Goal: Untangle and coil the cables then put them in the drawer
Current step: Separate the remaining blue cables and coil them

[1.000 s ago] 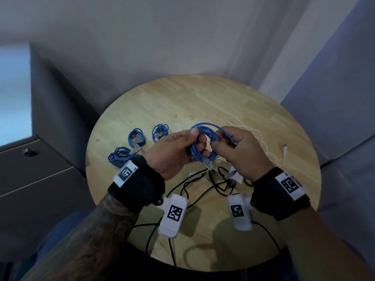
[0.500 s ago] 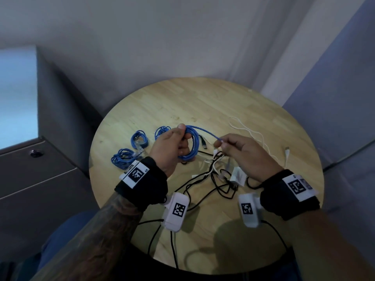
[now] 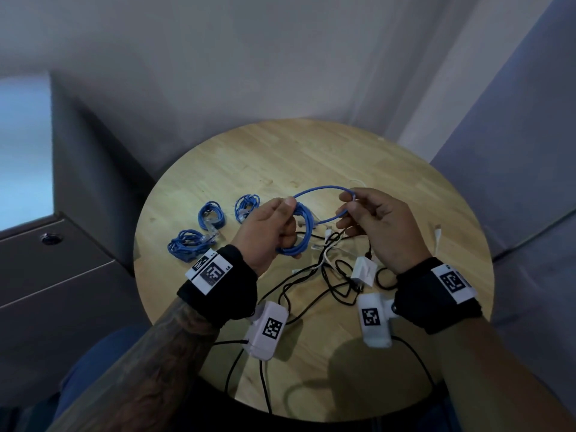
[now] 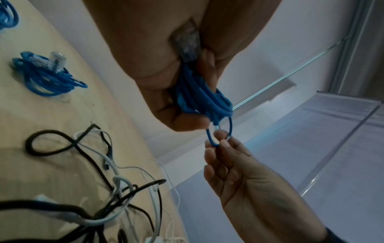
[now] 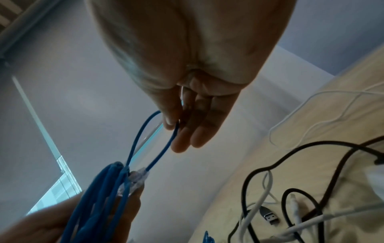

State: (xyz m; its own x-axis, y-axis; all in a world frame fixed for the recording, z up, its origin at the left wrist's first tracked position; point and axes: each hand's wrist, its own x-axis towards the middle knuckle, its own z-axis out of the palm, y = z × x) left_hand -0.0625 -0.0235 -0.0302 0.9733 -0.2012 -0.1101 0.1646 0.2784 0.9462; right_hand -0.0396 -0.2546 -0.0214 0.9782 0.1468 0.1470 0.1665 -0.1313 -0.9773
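My left hand (image 3: 271, 227) grips a coiled blue network cable (image 3: 300, 232) above the round wooden table (image 3: 280, 157). The bundle (image 4: 199, 97) and a clear plug show under its fingers in the left wrist view. My right hand (image 3: 367, 218) pinches a loose loop of that same cable (image 3: 321, 190) between thumb and forefinger. In the right wrist view the loop (image 5: 153, 139) runs down to the coil (image 5: 99, 197) and its clear plug (image 5: 133, 182). Three coiled blue cables (image 3: 212, 215) (image 3: 247, 207) (image 3: 187, 247) lie on the table's left part.
Under my hands lies a tangle of black and white cables (image 3: 324, 269) with a white adapter (image 3: 363, 271) and a USB plug (image 5: 270, 217). A thin white cable (image 3: 438, 240) trails right. A grey drawer cabinet (image 3: 62, 275) with a lock stands left of the table.
My hands have moved apart. The right hand drew a loop of blue cable out to the right while the left kept hold of the coil.
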